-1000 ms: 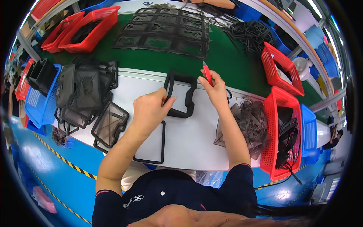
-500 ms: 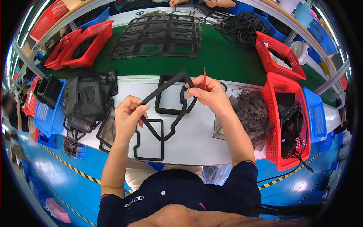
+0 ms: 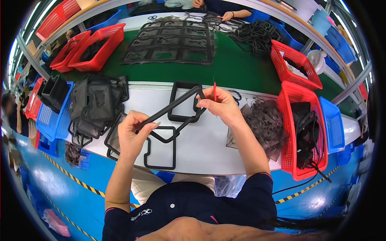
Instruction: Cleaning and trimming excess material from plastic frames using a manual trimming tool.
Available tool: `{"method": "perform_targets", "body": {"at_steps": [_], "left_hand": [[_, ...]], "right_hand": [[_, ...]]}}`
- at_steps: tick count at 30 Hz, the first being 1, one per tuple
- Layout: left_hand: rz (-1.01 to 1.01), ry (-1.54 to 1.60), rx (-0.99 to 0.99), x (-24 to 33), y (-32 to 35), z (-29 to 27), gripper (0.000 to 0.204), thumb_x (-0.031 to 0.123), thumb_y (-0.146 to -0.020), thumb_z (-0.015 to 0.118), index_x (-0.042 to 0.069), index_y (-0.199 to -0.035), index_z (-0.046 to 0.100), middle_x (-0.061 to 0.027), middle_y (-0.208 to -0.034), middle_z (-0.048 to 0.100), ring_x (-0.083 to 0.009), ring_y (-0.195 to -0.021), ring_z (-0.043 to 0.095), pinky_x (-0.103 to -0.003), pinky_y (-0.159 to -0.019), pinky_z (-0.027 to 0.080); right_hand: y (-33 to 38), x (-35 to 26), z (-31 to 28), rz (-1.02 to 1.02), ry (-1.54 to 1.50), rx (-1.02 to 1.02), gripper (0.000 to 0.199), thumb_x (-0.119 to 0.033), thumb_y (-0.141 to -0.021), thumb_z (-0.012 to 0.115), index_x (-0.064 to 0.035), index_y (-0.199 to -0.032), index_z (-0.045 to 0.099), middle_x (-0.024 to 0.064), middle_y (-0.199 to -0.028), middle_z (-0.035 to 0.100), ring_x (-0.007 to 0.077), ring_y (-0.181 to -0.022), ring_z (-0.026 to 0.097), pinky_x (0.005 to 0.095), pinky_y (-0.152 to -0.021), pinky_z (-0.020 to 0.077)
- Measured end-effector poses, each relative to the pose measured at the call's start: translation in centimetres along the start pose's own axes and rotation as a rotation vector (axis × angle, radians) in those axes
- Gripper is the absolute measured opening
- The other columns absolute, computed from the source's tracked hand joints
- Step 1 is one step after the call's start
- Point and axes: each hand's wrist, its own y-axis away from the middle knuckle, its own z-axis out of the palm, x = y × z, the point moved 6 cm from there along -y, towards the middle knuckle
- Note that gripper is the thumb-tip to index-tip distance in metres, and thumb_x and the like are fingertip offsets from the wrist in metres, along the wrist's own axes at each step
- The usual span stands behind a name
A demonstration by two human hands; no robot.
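My left hand (image 3: 134, 130) pinches one end of a black frame (image 3: 171, 106) between thumb and fingers, and my right hand (image 3: 222, 105) grips its far right corner. The frame hangs tilted above the white worktop. A thin red tool with a fine pointed tip (image 3: 214, 91) sticks up from my right hand; its lower part is hidden by the fingers. Behind the held frame a deeper black frame (image 3: 183, 118) rests on the worktop. Nearer me, a flat black frame with a notched side (image 3: 174, 154) lies beside the left forearm.
A pile of dark mesh-covered frames (image 3: 96, 100) lies left. Crumpled dark mesh scraps (image 3: 263, 128) sit right, beside a red basket (image 3: 286, 156) with black cables. Beyond, a sheet of joined frames (image 3: 169, 54) lies on the green surface. Another person's hand (image 3: 228, 16) is at the far side.
The held frame has been turned to a more edge-on angle, its lower corner rising. My left hand has shifted slightly left and down; the right hand still holds the red tool.
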Motion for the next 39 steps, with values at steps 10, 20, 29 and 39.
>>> {"method": "perform_targets", "body": {"at_steps": [10,20,29,39], "left_hand": [[-0.288,0.143,-0.074,-0.5,0.5,-0.4,0.015,0.008,-0.080,0.070,0.002,-0.080,0.056,-0.0045,-0.063,0.062,-0.0034,-0.049,0.053,-0.015,-0.040,0.039],[-0.350,0.184,-0.133,-1.1,1.1,-1.2,0.014,0.010,-0.081,0.068,0.002,-0.081,0.057,-0.0049,-0.063,0.062,-0.0045,-0.048,0.054,-0.016,-0.041,0.041],[-0.230,0.140,0.260,-2.1,-12.6,-13.9,0.018,0.025,-0.087,0.064,0.009,-0.083,0.058,-0.0018,-0.070,0.061,-0.0042,-0.046,0.053,-0.016,-0.041,0.045],[-0.254,0.003,0.238,-3.4,-16.5,-23.7,0.051,0.027,-0.087,0.062,0.003,-0.128,0.045,-0.0201,-0.124,0.049,-0.0226,-0.098,0.061,-0.030,-0.083,0.052]], "right_hand": [[0.4,0.0,1.0,0.168,0.034,-0.009,0.021,-0.022,-0.081,0.070,-0.0042,-0.092,0.066,-0.0019,-0.065,0.061,0.0022,-0.058,0.050,0.0188,-0.047,0.0294],[0.4,-0.3,2.2,0.177,0.076,-0.046,0.027,-0.016,-0.081,0.069,0.0017,-0.098,0.059,0.0056,-0.088,0.065,0.0091,-0.070,0.060,0.0214,-0.061,0.0428],[2.5,-0.7,1.4,0.118,-0.334,-0.002,0.022,-0.018,-0.093,0.051,0.0014,-0.101,0.058,-0.0064,-0.052,0.039,0.0016,-0.045,0.033,0.0177,-0.041,0.0238],[8.9,-10.4,14.9,-0.153,-0.914,-1.100,0.116,-0.086,-0.066,0.040,0.0122,-0.128,0.041,-0.0088,-0.047,0.025,0.0046,-0.040,0.025,0.0241,-0.042,0.0168]]}}
